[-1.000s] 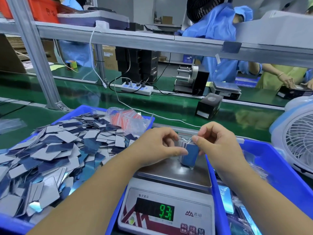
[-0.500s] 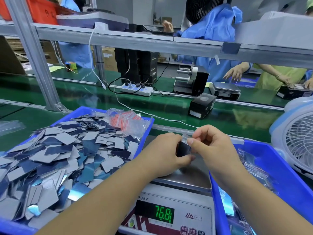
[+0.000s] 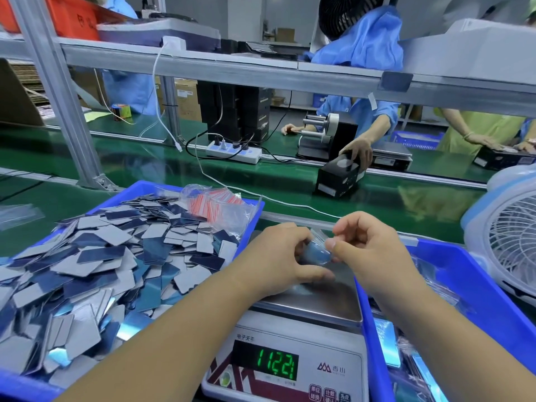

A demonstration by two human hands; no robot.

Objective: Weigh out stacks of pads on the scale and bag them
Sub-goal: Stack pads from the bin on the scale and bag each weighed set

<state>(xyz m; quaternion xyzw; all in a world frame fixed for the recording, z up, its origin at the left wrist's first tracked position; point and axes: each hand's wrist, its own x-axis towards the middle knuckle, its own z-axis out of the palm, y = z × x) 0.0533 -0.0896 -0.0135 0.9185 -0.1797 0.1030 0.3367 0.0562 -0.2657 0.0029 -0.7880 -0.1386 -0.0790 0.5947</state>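
A small clear bag with a blue stack of pads [image 3: 316, 254] sits between my two hands, just above the steel pan of the scale [image 3: 324, 303]. My left hand [image 3: 278, 256] grips the bagged stack from the left. My right hand [image 3: 368, 250] pinches the bag's top edge with thumb and fingertips. The scale's green display [image 3: 278, 363] shows digits. A blue tray [image 3: 249, 227] on the left holds a heap of loose blue and grey pads [image 3: 95, 265]. A pack of empty red-striped bags [image 3: 220, 204] lies at the tray's back corner.
A second blue tray [image 3: 478, 285] on the right holds filled clear bags. A white fan [image 3: 510, 236] stands at the far right. Behind runs a green conveyor belt [image 3: 290, 181] with a black box [image 3: 339, 175], a power strip [image 3: 233, 150] and cables. Other people work across the belt.
The bagged stack has turned from upright on the pan to lying tilted between my hands. The display reading changed from 93 to 76 to 112.
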